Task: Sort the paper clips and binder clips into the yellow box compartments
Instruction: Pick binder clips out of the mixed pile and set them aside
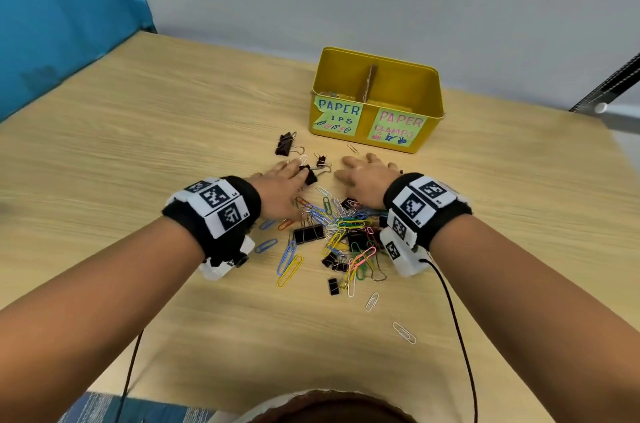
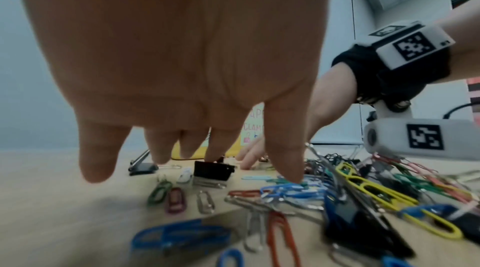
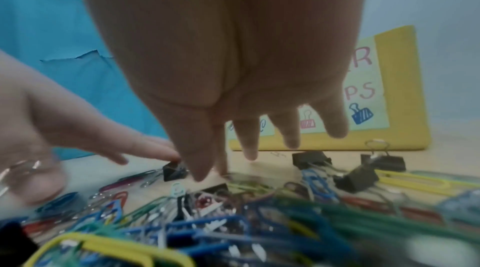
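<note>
The yellow box (image 1: 332,72) stands at the back of the table, split by a cardboard divider (image 1: 370,83). Its left label reads paper clips, its right label paper clamps. A mixed pile of coloured paper clips and black binder clips (image 1: 343,232) lies between my wrists. My left hand (image 1: 287,173) reaches past the pile with straight fingers. One fingertip touches a small black binder clip (image 1: 309,174), also seen in the left wrist view (image 2: 211,173) and the right wrist view (image 3: 174,169). My right hand (image 1: 367,176) hovers flat with spread fingers (image 3: 249,148) and holds nothing.
Two more black binder clips (image 1: 285,144) (image 1: 322,161) lie left of the box front. Single paper clips sit near the box (image 1: 353,148) and toward me (image 1: 403,332). A blue curtain (image 1: 62,17) borders the table's left; a black stand (image 1: 609,83) is at the right.
</note>
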Motion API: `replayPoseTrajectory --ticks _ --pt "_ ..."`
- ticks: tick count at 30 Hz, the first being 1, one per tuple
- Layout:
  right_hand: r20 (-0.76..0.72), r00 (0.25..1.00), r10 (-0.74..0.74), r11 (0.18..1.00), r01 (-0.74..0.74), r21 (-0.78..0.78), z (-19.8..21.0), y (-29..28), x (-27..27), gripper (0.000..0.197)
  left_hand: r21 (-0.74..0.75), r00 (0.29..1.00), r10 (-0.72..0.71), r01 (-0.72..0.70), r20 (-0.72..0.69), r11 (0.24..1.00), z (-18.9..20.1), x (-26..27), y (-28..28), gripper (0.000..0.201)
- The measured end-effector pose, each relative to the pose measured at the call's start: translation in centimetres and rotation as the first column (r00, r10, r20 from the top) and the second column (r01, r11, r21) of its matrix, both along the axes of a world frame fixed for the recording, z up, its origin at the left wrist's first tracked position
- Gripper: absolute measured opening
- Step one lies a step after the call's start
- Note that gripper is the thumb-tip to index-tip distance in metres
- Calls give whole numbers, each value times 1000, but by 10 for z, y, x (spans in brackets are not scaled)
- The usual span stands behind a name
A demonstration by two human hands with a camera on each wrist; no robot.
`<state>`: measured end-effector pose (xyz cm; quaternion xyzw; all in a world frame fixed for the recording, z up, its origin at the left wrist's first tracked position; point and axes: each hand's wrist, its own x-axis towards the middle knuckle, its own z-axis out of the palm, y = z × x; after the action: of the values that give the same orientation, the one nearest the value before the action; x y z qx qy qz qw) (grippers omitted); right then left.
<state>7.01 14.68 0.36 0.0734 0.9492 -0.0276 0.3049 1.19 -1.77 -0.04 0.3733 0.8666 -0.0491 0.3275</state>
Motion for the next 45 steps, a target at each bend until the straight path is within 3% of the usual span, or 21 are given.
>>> replayPoseTrajectory --ticks 2,4,7,9,12,14,17,19,22,26,30,33,36,39,42,45 --pt "-83 996 -44 999 44 -13 -2 -1 -4 48 -20 998 -7 8 60 1000 -1 5 -5 92" --pt "-129 989 -79 993 66 -101 -3 -6 -7 60 -2 995 -2 2 95 1000 2 10 -9 95" --pt "-113 988 -108 980 87 -181 -1 -16 -12 76 -14 996 -26 27 85 1000 5 12 -12 89" --pt "-85 992 -91 986 78 -150 2 -19 -16 77 -44 995 -58 62 82 997 5 13 -14 80" --pt "-3 1000 -24 999 24 42 5 -17 -24 63 -33 995 -37 40 97 999 8 13 -17 75" --pt "-75 997 -21 994 29 107 5 -17 -28 52 -23 990 10 -7 138 1000 10 12 -19 75" --pt "-268 963 20 994 -48 -98 3 -28 -28 59 -19 989 51 -48 141 999 11 11 -20 71" --pt "-233 968 94 962 -149 -229 3 -35 -22 54 -8 991 47 -46 128 999 8 8 -24 57" --pt "-176 976 126 967 -161 -198 4 -32 -17 29 -46 996 -11 15 89 999 10 8 -30 35" --pt "-254 967 31 994 -57 -95 7 -21 -29 23 7 998 8 -8 55 1000 19 5 -23 37" --pt "-341 935 -95 995 80 -58 14 -22 -46 35 115 995 101 -100 -3 988 16 -5 -10 53" --pt "-305 951 -59 996 75 40 12 -24 -48 36 21 999 21 -22 27 1000 14 0 -4 64" --pt "-254 967 22 996 0 86 6 -23 -50 44 -33 993 -88 91 76 995 13 11 -2 55" --pt "-189 979 71 991 -48 121 4 -20 -48 61 16 978 -132 131 163 991 13 21 1 45" --pt "-167 985 -35 999 39 18 1 -15 -47 73 209 999 -23 16 30 978 10 9 7 36" --pt "-156 974 -165 982 147 -120 -1 -14 -43 82 216 994 74 -55 -83 975 2 -9 14 64"
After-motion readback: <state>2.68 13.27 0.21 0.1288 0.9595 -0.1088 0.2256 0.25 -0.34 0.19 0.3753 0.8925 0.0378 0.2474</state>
